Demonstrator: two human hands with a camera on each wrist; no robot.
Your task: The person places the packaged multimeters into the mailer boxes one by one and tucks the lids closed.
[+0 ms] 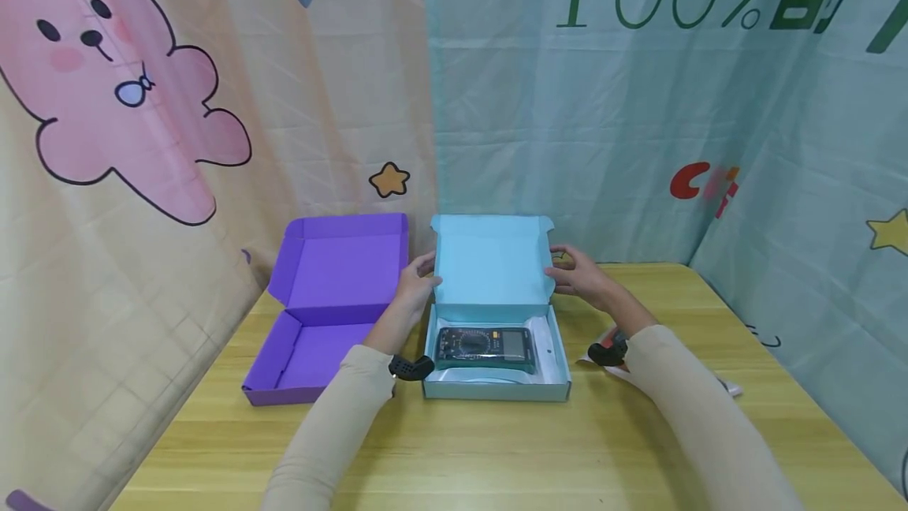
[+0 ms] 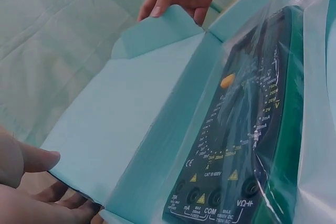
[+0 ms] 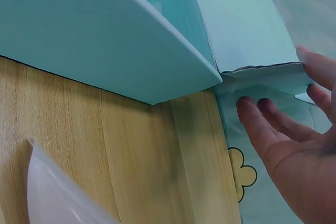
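Note:
A light blue cardboard box [image 1: 496,391] stands on the table with its lid [image 1: 493,259] raised. Inside it, a multimeter [image 1: 482,345] in clear plastic wrap lies on white packing. My left hand [image 1: 414,290] holds the lid's left edge, its thumb [image 2: 39,160] on the inner face and the fingers behind. At the opposite edge, my right hand [image 1: 583,281] pinches the side flap [image 3: 273,76], thumb on the inner side and fingers curled behind it.
To the left is an open purple box [image 1: 284,395], its lid leaning back. A plastic-wrapped packet [image 1: 731,389] lies on the table [image 1: 496,456] under my right forearm. Printed curtains [image 1: 340,101] hang behind the table and along both sides.

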